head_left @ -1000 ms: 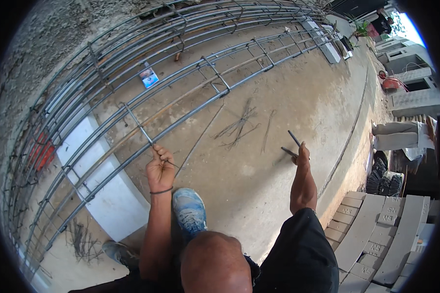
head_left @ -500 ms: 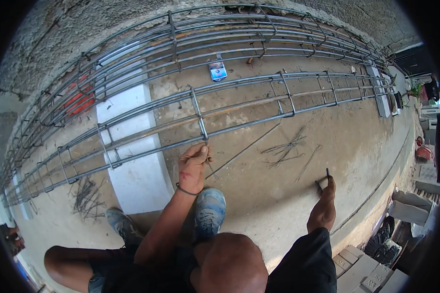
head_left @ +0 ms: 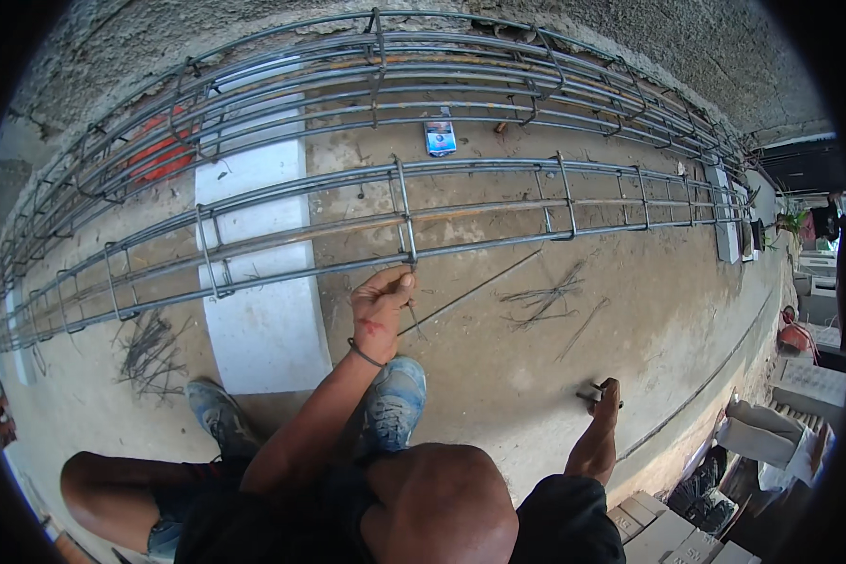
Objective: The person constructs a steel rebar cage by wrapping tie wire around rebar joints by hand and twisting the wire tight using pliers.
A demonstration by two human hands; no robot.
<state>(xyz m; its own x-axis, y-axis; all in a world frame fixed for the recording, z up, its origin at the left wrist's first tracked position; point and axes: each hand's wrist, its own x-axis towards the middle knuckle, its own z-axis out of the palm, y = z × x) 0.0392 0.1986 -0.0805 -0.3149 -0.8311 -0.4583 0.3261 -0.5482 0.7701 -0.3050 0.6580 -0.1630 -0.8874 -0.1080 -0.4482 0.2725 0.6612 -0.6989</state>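
Note:
My left hand (head_left: 383, 305) is closed in a pinch at the near lower bar of the front rebar cage (head_left: 498, 243), right below a stirrup (head_left: 405, 209). A thin tie wire (head_left: 414, 311) hangs from its fingers. Off to the right, over the concrete, my right hand (head_left: 600, 434) is wrapped round a dark metal hand tool (head_left: 592, 395), whose exact kind I cannot make out. It is well apart from the cage. A straight thin rod (head_left: 475, 289) lies on the ground just past my left hand.
Another cage of bars (head_left: 348, 70) runs behind, along the rough wall. White blocks (head_left: 258, 343) sit under the cages. Loose tie wires (head_left: 547, 296) lie at the right, and a wire bundle (head_left: 150, 357) at the left. A blue-and-white packet (head_left: 440, 137) lies between the cages.
My right hand has come down and slightly left with the tool, which has turned. My left hand stays pinched at the same stirrup joint. The whole view has shifted a little.

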